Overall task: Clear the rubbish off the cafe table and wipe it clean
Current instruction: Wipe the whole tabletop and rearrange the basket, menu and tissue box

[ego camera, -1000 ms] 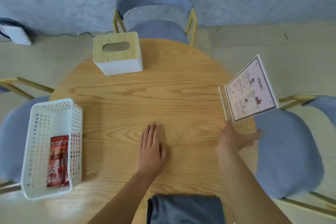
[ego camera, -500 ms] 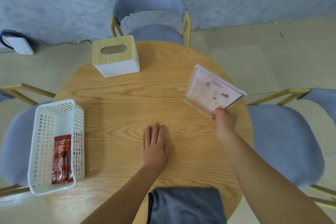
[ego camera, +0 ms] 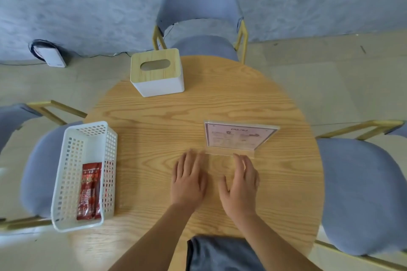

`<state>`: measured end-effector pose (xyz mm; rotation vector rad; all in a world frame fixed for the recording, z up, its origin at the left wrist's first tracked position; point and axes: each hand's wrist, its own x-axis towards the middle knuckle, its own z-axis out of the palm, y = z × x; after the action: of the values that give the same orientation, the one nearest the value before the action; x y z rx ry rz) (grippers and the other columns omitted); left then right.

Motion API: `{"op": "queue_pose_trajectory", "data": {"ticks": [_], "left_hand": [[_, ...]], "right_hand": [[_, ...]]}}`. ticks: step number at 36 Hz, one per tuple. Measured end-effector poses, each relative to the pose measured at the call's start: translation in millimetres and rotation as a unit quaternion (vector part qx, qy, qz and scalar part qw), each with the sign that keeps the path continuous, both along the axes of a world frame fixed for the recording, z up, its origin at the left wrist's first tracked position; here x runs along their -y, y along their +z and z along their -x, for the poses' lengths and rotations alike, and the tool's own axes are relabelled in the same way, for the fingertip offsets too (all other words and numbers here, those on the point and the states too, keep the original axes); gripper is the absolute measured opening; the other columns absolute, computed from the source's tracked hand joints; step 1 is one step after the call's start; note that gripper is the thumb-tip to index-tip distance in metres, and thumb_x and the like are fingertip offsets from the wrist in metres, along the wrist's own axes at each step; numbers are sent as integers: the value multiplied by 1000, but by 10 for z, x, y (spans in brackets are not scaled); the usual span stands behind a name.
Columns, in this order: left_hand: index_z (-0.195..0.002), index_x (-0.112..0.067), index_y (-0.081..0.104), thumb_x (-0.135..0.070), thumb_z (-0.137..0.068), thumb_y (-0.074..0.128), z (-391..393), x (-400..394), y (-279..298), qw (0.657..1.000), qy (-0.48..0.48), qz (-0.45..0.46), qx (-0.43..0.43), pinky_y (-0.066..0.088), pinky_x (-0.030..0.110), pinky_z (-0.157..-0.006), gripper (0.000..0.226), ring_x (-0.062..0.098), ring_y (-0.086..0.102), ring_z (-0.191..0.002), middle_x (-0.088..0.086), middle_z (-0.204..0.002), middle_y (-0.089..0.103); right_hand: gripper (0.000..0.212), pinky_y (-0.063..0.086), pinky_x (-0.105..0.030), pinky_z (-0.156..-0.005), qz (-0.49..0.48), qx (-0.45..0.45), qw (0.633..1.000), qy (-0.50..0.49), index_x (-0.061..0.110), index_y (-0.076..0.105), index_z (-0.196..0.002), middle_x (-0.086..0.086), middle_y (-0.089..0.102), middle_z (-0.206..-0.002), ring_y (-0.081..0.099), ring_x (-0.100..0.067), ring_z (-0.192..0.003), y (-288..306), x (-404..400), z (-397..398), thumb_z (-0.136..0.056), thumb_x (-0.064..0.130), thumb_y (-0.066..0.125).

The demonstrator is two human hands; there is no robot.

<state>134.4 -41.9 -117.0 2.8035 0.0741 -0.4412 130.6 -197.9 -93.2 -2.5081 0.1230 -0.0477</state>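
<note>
Table (ego camera: 154,130) — left hand (ego camera: 189,180) and right hand (ego camera: 240,185) are lying flat, fingers straight, gripping nothing, just before the menu stand (ego camera: 240,136).

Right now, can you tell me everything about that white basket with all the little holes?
The white basket looks like plastic, long and rectangular, its walls and floor full of small square holes. It stands upright at the left edge of the round wooden table, partly overhanging a blue chair seat. Inside, at the near end, lies a red packet. Neither hand touches it.
</note>
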Motion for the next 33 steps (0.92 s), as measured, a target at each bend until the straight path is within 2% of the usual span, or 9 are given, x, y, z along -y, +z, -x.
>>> {"op": "queue_pose_trajectory", "data": {"ticks": [2, 4, 8, 12, 16, 20, 25, 33], "left_hand": [[-161, -41, 4, -55, -102, 17, 33, -108, -62, 998, 50, -24, -2, -11, 38, -124, 62, 24, -7, -157, -2, -168, -11], [-159, -45, -8, -61, -102, 13, 65, -134, -105, 998, 57, -36, -7, -17, 39, -123, 63, 21, -21, -155, -6, -167, -21], [-160, -44, 2, -61, -100, 17, 60, -112, -114, 997, 65, -38, -4, -14, 39, -124, 64, 21, -13, -156, -5, -170, -9], [-161, -43, 9, -61, -100, 22, 66, -132, -131, 997, 64, -40, 12, -10, 40, -125, 65, 23, -4, -157, -3, -171, 1], [-161, -43, 12, -63, -99, 21, 86, -125, -154, 997, 64, -36, 15, 0, 43, -126, 65, 24, 0, -158, -3, -171, 5], [-159, -49, 2, -65, -98, 19, 46, -123, -142, 997, 77, -23, 9, -6, 40, -125, 65, 20, -9, -157, -9, -170, -3], [-159, -48, -1, -65, -97, 24, 77, -142, -131, 996, 85, -10, 3, -9, 39, -125, 69, 16, -15, -156, -11, -170, -7], [-160, -43, 14, -63, -97, 34, 89, -168, -173, 997, 83, -9, 8, 0, 40, -126, 70, 20, 5, -157, -5, -170, 13]], "right_hand": [[65, 14, -54, -120, 89, -49, 993, 56, 31, 29, -154, -10, 24, -159, 20, -32, -149, -61, -36, -70, -94, 45, 50], [64, 2, -54, -120, 149, -93, 980, 98, 40, 19, -156, -7, 12, -165, 2, -32, -153, -140, -37, -166, -97, 56, 35], [64, 2, -58, -120, 193, -129, 964, 130, 43, 12, -157, -6, 4, -167, -6, -33, -153, -231, -39, -398, -97, 62, 26], [64, -16, -55, -118, 204, -193, 948, 151, 47, -11, -154, -1, -21, -165, -29, -29, -148, -123, -101, -801, -98, 64, 15], [64, -13, -60, -117, 214, -207, 942, 152, 47, -15, -153, 0, -21, -165, -28, -29, -149, -89, -188, -1284, -98, 66, 11], [64, -8, -63, -118, 189, -215, 947, 149, 47, -9, -154, 1, -20, -165, -25, -30, -150, -78, -321, -1851, -99, 65, 16], [67, -3, -66, -116, 201, -220, 941, 159, 46, -9, -155, 1, -19, -166, -19, -30, -151, -71, -525, -2403, -98, 67, 21], [75, 1, -66, -116, 229, -225, 930, 177, 44, -6, -156, 0, -18, -166, -19, -30, -151, -25, -727, -2967, -94, 72, 26]]}}
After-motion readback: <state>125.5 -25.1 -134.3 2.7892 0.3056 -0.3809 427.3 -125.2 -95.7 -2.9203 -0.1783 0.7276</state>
